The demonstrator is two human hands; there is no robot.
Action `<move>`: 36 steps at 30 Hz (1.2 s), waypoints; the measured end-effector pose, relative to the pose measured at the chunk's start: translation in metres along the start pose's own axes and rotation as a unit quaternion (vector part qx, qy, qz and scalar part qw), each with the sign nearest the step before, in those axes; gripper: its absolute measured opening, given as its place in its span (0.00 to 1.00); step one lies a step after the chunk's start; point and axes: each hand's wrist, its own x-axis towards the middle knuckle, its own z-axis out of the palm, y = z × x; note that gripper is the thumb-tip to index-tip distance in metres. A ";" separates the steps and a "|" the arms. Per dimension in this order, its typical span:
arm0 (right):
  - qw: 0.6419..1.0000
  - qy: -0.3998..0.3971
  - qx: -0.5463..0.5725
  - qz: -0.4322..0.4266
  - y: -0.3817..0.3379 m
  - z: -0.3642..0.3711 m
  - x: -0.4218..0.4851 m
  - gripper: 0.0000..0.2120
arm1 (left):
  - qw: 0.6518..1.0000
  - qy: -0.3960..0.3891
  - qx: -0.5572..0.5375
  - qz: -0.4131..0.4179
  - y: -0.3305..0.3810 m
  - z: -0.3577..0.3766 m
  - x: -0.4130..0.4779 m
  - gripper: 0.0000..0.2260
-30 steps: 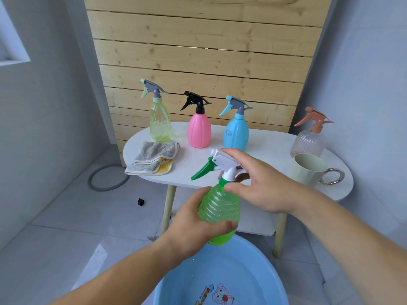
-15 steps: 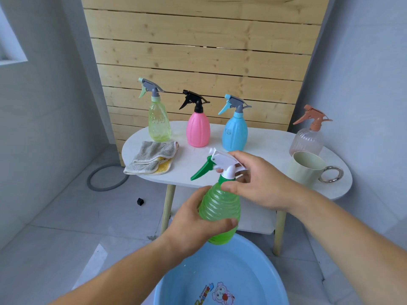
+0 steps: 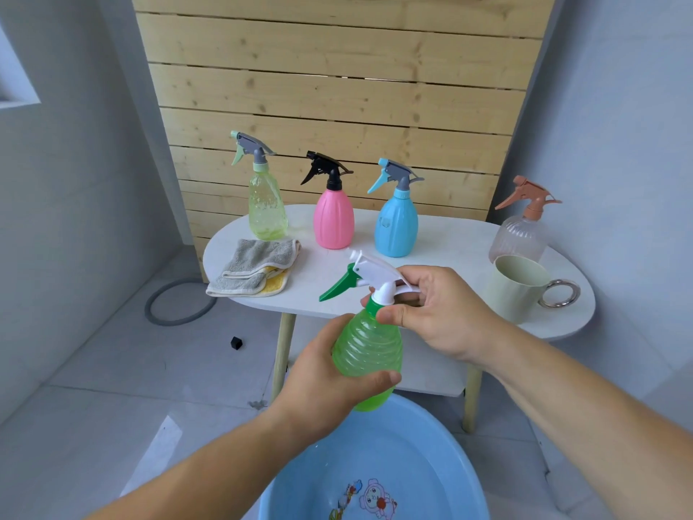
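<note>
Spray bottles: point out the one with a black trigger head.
The pink bottle, on the table between the yellow-green bottle and the blue bottle; their heads are grey.

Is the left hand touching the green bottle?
Touching. The head view shows the left hand wrapped round the green bottle, thumb across its front.

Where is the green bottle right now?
Centre of the head view: the green bottle is held over the basin, before the table, left hand round its body, right hand at its collar.

Right fingers (image 3: 416, 275) lower on sprayer head (image 3: 369, 270)
</note>
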 end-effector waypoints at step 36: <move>0.946 0.218 -0.234 0.053 0.068 -0.199 0.152 0.26 | 0.999 -0.014 0.015 0.026 0.012 0.151 0.308 0.33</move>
